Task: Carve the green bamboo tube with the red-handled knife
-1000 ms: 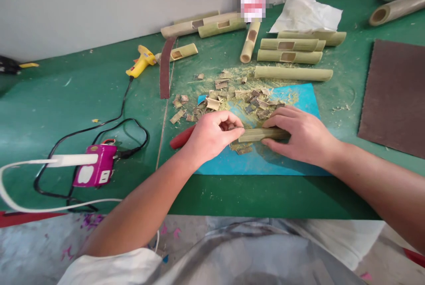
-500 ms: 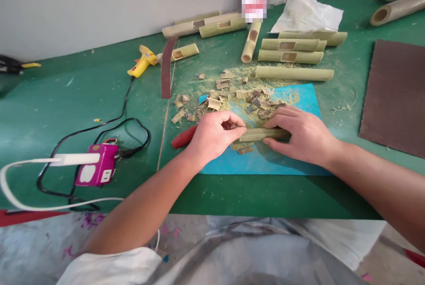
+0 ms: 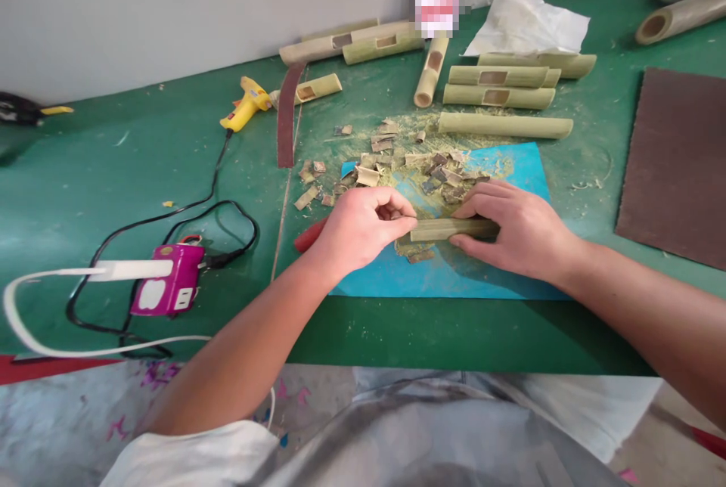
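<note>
My right hand [image 3: 516, 234] is closed round the right part of a short bamboo piece [image 3: 439, 229], lying level over a blue sheet [image 3: 454, 283]. At the piece's left end, the thumb and forefinger of my left hand [image 3: 371, 230] are pinched together, touching its upper corner. Whether anything smaller is between these fingertips is hidden. A red handle [image 3: 309, 236] sticks out from behind my left hand; the rest of it is covered. Bamboo chips [image 3: 367, 176] and pale shavings lie just beyond both hands.
Bamboo tubes, some with cut windows [image 3: 499, 97], lie at the back. A yellow glue gun [image 3: 246, 105], a brown strip [image 3: 287, 120] and a purple power adapter [image 3: 170, 283] with cables are on the left. White paper [image 3: 527, 26] and a dark brown sheet [image 3: 674, 169] are on the right.
My left hand has shifted very slightly left along the bamboo piece's end. My right hand keeps its hold, and the whole view has drifted a little.
</note>
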